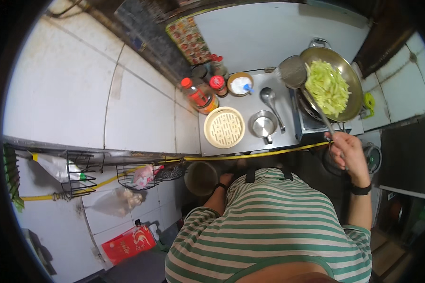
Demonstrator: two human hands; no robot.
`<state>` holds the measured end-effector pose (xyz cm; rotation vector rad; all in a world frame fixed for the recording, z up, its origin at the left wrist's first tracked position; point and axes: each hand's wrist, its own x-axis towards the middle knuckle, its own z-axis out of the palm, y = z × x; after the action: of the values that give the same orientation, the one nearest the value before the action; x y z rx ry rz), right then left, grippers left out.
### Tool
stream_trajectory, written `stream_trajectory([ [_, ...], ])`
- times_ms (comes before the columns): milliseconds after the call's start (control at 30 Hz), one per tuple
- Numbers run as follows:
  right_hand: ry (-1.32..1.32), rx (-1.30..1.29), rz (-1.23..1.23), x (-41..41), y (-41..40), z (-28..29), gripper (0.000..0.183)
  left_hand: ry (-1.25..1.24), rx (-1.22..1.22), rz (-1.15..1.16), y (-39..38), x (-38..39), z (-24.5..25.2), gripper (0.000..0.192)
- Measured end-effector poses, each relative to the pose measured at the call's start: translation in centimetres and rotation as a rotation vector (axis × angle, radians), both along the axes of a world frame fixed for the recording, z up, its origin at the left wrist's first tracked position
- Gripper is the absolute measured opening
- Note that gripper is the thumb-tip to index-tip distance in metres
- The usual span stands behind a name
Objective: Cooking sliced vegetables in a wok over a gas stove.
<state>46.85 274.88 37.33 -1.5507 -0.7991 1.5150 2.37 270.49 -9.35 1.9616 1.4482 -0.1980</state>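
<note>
My right hand (349, 155) is closed around the handle of a long metal wok spatula (293, 71). Its broad head is slightly blurred over the left rim of a wok (354, 76). Sliced pale-green vegetable (327, 88) is heaped in the wok, which sits on a gas stove (313, 123). My left hand (226, 179) hangs low by my side, partly hidden by the striped shirt. Its fingers cannot be made out clearly.
On the steel counter (244, 145) stand a cream perforated tray (224, 127), a small metal pot (264, 125), a ladle (269, 97), a bowl of white powder (240, 85) and a red-capped sauce bottle (197, 95). A yellow hose (248, 155) runs along the front edge. A bucket (201, 178) stands below.
</note>
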Motion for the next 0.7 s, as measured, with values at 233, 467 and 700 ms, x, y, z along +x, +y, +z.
stream_trajectory([
  [233, -0.261, 0.001, 0.201, -12.4, 8.8, -8.4, 0.03, -0.23, -0.03, 0.282, -1.3, -7.0, -1.8, 0.021],
  [467, -0.803, 0.205, 0.248, -19.0, 14.7, -15.1, 0.031, -0.019, 0.035, 0.092, -0.8, -13.3, -1.8, 0.024],
  [700, -0.983, 0.223, 0.277, -20.9, 17.3, -17.4, 0.03, 0.113, -0.134, 0.087, 2.1, -16.0, -1.2, 0.031],
])
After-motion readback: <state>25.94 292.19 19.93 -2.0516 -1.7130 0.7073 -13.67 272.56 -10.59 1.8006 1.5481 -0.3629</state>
